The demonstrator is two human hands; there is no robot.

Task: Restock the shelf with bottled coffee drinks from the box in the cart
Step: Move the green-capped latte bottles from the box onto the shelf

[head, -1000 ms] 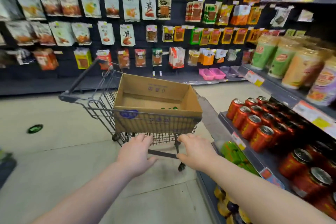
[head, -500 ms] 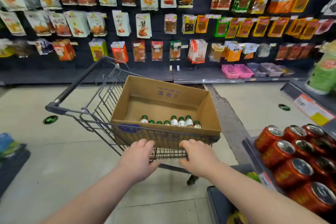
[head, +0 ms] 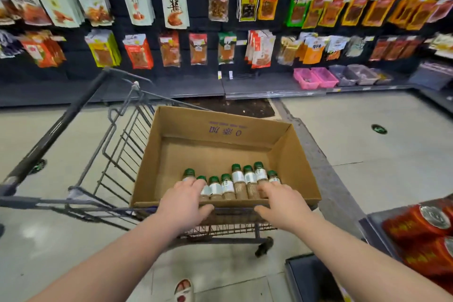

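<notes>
An open cardboard box [head: 291, 154] sits in a wire shopping cart [head: 115, 152]. Several coffee bottles [head: 239, 180] with green caps and white labels stand in a row along the box's near wall. My left hand [head: 183, 201] reaches over that wall, its fingers lying on the leftmost bottles and its thumb outside the box edge. My right hand [head: 282, 200] reaches in the same way, fingers on the rightmost bottles. Neither hand plainly grips a bottle. The shelf [head: 370, 228] is at the lower right.
Red cans [head: 424, 230] fill the shelf at the right edge. A dark wall of hanging snack packets [head: 174, 7] faces me across the aisle, with pink and grey bins [head: 316, 78] on its base. The cart handle [head: 56, 130] points left. My sandalled foot [head: 182, 289] is below.
Both hands moved forward from the cart's near rim over the box wall onto the bottles. The view came closer and tilted down, so the bottles show fully.
</notes>
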